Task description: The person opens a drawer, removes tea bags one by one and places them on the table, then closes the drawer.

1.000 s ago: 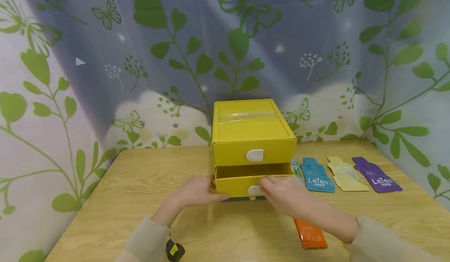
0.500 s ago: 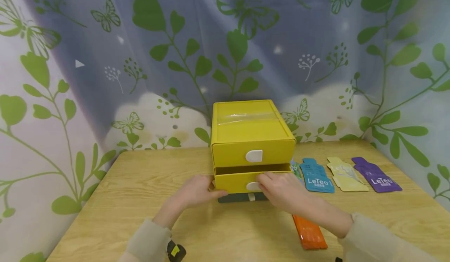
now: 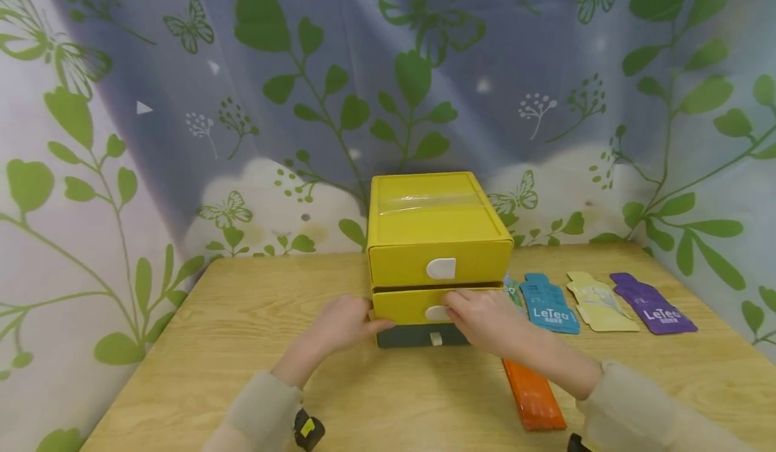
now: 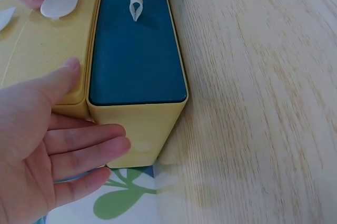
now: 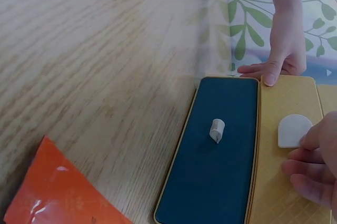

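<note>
A small yellow drawer box (image 3: 439, 213) stands on the table, its middle drawer (image 3: 400, 308) pulled out by just a narrow gap. My right hand (image 3: 494, 324) holds the white tab handle (image 5: 293, 130) on that drawer's front, with thumb and finger at the tab's edge. At the box's left side is my left hand (image 3: 342, 324); its thumb lies on the drawer front near the corner and its other fingers extend along the side wall. Below sits a dark green bottom drawer (image 4: 137, 50) with a small pale loop pull (image 4: 136, 7), flush in its frame.
An orange packet (image 3: 535, 398) lies in front of the box, under my right forearm. To the right are flat pouches in teal (image 3: 548, 304), pale yellow (image 3: 599, 302) and purple (image 3: 651, 304). Another pouch (image 3: 511, 290) is partly hidden by the box. A patterned curtain (image 3: 291, 189) hangs behind.
The middle drawer has slid back into the box, its opening narrowing to a slit, with my right hand moving along. More of the green bottom drawer shows now. My left hand has stayed at the corner.
</note>
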`<action>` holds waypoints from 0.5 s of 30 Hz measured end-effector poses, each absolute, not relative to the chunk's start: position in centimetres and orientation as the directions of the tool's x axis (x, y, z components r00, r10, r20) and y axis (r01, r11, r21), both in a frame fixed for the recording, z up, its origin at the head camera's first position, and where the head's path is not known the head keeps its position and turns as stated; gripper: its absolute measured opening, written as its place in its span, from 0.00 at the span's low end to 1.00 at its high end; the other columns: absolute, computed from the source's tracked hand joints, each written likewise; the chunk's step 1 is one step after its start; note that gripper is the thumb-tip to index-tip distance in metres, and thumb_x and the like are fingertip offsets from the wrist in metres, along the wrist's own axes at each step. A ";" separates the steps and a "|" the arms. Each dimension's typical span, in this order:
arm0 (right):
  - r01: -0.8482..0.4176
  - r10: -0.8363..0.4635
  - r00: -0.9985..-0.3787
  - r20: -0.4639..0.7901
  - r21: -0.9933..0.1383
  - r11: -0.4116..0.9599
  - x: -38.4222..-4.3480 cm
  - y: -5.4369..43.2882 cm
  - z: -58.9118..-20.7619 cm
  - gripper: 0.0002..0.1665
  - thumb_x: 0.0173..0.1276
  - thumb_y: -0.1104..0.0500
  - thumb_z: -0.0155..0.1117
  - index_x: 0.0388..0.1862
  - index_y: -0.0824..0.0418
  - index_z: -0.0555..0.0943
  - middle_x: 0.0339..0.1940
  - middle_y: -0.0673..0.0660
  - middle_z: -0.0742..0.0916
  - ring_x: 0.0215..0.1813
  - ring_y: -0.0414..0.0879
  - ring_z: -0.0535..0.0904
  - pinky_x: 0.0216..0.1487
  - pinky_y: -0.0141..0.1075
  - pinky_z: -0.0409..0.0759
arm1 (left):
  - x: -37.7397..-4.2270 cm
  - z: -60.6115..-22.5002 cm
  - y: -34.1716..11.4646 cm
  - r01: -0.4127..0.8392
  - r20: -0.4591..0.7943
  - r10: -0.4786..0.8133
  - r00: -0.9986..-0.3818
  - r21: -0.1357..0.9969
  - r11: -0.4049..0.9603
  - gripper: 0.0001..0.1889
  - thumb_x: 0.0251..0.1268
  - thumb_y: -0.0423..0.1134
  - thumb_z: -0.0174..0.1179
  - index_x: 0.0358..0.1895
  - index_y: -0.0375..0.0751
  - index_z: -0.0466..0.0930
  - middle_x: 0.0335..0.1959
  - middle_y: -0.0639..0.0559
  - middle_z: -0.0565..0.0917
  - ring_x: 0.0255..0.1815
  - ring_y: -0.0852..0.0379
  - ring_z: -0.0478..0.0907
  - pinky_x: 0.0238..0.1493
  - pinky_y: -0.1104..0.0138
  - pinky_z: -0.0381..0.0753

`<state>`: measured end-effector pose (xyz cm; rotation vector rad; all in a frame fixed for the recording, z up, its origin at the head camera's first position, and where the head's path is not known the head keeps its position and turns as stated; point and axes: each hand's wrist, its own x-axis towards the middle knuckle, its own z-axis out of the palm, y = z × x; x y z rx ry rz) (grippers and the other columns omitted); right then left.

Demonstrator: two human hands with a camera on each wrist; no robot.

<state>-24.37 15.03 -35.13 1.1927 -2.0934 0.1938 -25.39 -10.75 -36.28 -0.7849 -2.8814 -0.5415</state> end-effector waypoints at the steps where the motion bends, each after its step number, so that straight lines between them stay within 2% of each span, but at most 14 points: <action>1: -0.799 -0.694 -0.325 0.643 0.207 0.565 -24.4 15.0 -35.2 0.13 0.49 0.66 0.71 0.32 0.61 0.77 0.24 0.50 0.80 0.16 0.40 0.69 0.14 0.30 0.64 | -25.4 -36.3 -10.7 0.501 0.196 0.462 -0.865 0.304 0.810 0.18 0.58 0.52 0.62 0.18 0.46 0.72 0.09 0.60 0.66 0.12 0.64 0.59 0.14 0.70 0.60; 8: -0.773 -0.678 -0.365 0.637 0.198 0.603 -24.7 14.9 -35.2 0.10 0.52 0.65 0.69 0.31 0.60 0.77 0.24 0.49 0.80 0.17 0.41 0.69 0.15 0.32 0.66 | -25.4 -36.4 -10.5 0.472 0.215 0.424 -0.880 0.281 0.836 0.23 0.57 0.53 0.62 0.12 0.46 0.69 0.07 0.61 0.60 0.10 0.65 0.55 0.13 0.72 0.56; 15: -0.760 -0.675 -0.427 0.602 0.166 0.628 -24.8 14.8 -34.8 0.08 0.55 0.64 0.68 0.30 0.60 0.77 0.23 0.49 0.80 0.17 0.41 0.69 0.17 0.32 0.67 | -25.7 -36.1 -10.5 0.472 0.218 0.428 -0.877 0.223 0.853 0.21 0.59 0.52 0.61 0.13 0.45 0.71 0.08 0.59 0.64 0.11 0.64 0.58 0.13 0.71 0.58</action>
